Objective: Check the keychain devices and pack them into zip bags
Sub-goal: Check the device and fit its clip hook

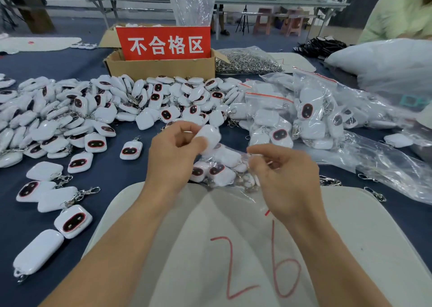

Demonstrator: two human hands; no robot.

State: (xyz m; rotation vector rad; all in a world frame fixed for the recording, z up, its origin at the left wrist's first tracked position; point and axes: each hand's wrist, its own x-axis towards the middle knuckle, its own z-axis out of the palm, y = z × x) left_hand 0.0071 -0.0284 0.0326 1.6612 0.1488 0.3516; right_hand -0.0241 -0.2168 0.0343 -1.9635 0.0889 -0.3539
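Note:
My left hand (175, 152) pinches a white keychain device (209, 137), blurred, just above the mouth of a clear zip bag (224, 168). That bag lies between my hands and holds several white devices with dark oval faces. My right hand (282, 175) pinches the bag's upper edge on the right. A big heap of loose keychain devices (105, 110) covers the dark blue table to the left and behind.
A cardboard box (161, 66) with a red sign stands at the back centre, a bag of metal clasps (247, 62) beside it. Filled zip bags (311, 117) pile up on the right. A white board (233, 248) marked 26 lies under my forearms. Another person's sleeve (402, 14) shows top right.

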